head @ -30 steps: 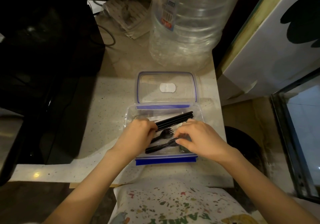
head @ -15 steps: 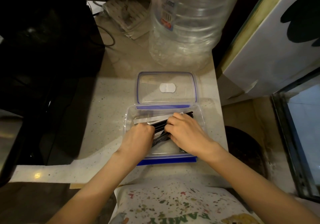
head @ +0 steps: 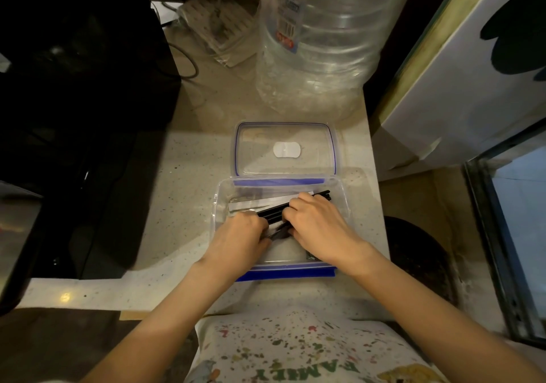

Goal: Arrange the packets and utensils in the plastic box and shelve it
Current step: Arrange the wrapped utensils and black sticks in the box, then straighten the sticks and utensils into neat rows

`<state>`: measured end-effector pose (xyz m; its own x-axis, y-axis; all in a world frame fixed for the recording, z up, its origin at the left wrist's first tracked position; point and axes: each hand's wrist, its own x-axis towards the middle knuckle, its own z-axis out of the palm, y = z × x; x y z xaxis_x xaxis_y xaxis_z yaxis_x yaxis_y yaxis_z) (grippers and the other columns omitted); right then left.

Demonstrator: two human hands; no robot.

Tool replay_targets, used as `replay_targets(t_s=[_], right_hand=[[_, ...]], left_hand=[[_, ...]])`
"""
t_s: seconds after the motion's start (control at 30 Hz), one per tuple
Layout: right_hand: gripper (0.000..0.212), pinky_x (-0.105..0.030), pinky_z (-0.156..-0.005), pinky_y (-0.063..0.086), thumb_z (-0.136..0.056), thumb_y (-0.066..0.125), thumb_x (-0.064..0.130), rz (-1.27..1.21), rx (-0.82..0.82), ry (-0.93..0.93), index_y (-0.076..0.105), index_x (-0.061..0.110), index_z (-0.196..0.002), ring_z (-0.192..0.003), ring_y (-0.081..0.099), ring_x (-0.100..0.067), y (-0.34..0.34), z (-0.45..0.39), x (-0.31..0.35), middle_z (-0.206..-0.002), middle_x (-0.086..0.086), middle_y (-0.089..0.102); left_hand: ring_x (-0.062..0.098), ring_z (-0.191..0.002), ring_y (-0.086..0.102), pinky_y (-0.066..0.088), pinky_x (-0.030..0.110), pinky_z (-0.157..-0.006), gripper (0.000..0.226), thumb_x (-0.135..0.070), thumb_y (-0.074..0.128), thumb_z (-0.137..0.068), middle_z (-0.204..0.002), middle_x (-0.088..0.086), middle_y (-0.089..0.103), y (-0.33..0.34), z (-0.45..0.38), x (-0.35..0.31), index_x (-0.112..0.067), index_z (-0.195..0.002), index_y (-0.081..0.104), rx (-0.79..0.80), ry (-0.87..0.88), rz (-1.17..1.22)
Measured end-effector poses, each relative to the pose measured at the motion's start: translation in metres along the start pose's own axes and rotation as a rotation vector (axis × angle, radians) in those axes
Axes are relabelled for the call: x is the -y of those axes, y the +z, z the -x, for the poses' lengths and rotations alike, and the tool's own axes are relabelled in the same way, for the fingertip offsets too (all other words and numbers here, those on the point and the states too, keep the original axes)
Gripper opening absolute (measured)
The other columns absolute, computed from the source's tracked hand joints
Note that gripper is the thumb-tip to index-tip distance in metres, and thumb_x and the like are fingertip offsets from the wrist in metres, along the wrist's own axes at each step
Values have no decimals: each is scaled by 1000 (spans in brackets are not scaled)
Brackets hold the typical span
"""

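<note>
A clear plastic box [head: 339, 193] with blue clips sits on the speckled counter, close to its front edge. Its clear lid [head: 260, 134] with a blue seal lies flat just behind it. Inside the box lie black plastic utensils [head: 273, 213] and white packets [head: 245, 205]. Both my hands are in the box. My left hand [head: 240, 236] rests curled on the left ends of the black utensils. My right hand [head: 317, 229] covers their middle and right part, fingers bent over them. Whether either hand actually grips them is hidden.
A big clear water bottle [head: 319, 42] stands behind the lid. A power strip [head: 218, 25] with cables lies further back. A black appliance [head: 74, 72] fills the left side. A white cabinet door [head: 472, 72] stands at the right, past the counter's edge [head: 381, 234].
My right hand has slid left and further into the box, over the black utensils. The fork and spoon that showed between my hands are now mostly covered. My left hand barely moved.
</note>
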<state>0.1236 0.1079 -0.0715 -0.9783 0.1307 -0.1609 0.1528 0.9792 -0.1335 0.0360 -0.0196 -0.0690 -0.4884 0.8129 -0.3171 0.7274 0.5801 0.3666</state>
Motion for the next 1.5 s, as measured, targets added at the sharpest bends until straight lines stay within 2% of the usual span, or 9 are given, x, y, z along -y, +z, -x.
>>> replay_targets(t_s=[0.07,0.2,0.47,0.6,0.83,0.97,1.1,1.37,1.5], right_hand=[[17,-31,-60,48,-61,79,5,-37,-15,-13,68,11,-72,-73,59,-21,-3,1,0,-73,-3,65],[10,-30,-75,44,-83,61,13,-178,15,-16,65,11,-92,-93,54,-18,-15,7,-2,-93,-3,67],[28,-29,-81,52,-85,64,28,-359,169,53,61,18,-111,-94,63,-14,-14,12,4,-103,1,67],[29,-22,-78,52,-86,63,27,-414,244,68,65,18,-113,-89,64,-9,-16,11,1,-103,2,71],[18,-35,-79,56,-88,59,19,-303,200,18,70,19,-103,-84,67,-16,-15,9,3,-93,-2,73],[20,-25,-79,54,-88,60,19,-351,209,41,70,18,-106,-86,67,-12,-21,9,0,-97,-2,74],[20,-9,-66,44,-84,66,16,-493,249,113,71,16,-103,-76,61,-3,-25,4,-9,-96,-1,73],[27,-31,-79,56,-82,69,20,-472,364,109,66,14,-109,-85,66,-15,-24,1,-6,-97,-4,72],[15,-34,-78,56,-82,69,18,-472,356,105,68,12,-95,-81,67,-16,-22,0,-5,-89,-5,73]], left_hand=[[20,-87,61,52,30,-73,19,-24,57,-85,-99,4,64,-2,2,-1,-15,-98,66,-12,17,-19],[20,-97,57,52,31,-78,20,-27,61,-84,-107,2,60,-8,8,-1,-19,-101,66,-19,29,-38],[21,-86,65,56,36,-77,12,-20,59,-84,-94,2,71,-14,5,2,-20,-94,65,75,78,-117],[20,-88,65,56,36,-78,12,-17,60,-84,-95,2,70,-11,4,3,-20,-93,67,128,90,-106],[19,-85,65,56,30,-78,13,-15,60,-84,-95,6,70,-7,-1,0,-15,-94,70,148,50,-124],[22,-88,66,57,34,-80,19,-11,57,-86,-98,6,71,-10,0,6,-17,-99,70,151,47,-187],[21,-89,66,56,34,-82,21,-15,58,-86,-99,4,72,-20,3,4,-20,-103,69,80,82,-242],[23,-92,63,52,28,-78,19,-7,54,-86,-101,9,68,-16,0,-3,-13,-99,66,174,72,-195],[26,-92,63,53,33,-79,18,-6,55,-84,-100,10,67,-14,-6,0,-11,-94,68,199,68,-146]])
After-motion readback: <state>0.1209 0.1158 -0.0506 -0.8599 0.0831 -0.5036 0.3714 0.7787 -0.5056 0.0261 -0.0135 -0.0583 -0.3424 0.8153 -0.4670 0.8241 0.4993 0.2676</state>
